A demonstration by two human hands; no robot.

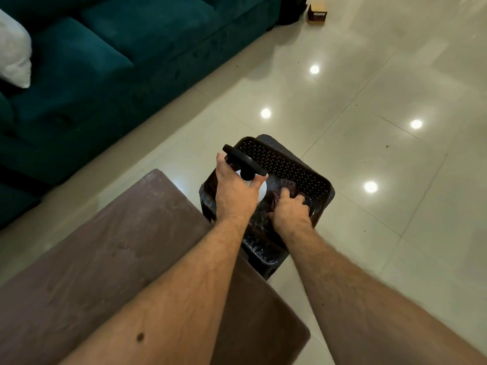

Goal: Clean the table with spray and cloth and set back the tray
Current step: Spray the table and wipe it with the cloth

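Note:
A dark perforated plastic basket [287, 164] stands on a dark stool just past the corner of the brown table [110, 259]. My left hand [234, 193] grips a white spray bottle with a black trigger head [245, 163] at the basket's left side. Inside the basket, my right hand [291, 210] presses down on a dark checked cloth [286, 187], fingers curled over it. The bottle's body is mostly hidden by my left hand. The table top looks dusty and smeared. No tray is in view.
A teal sofa [110, 56] with a white cushion [13, 51] runs along the left. Glossy cream floor tiles [395, 88] spread to the right and beyond. A small brown box [317, 13] sits on the floor at the far top.

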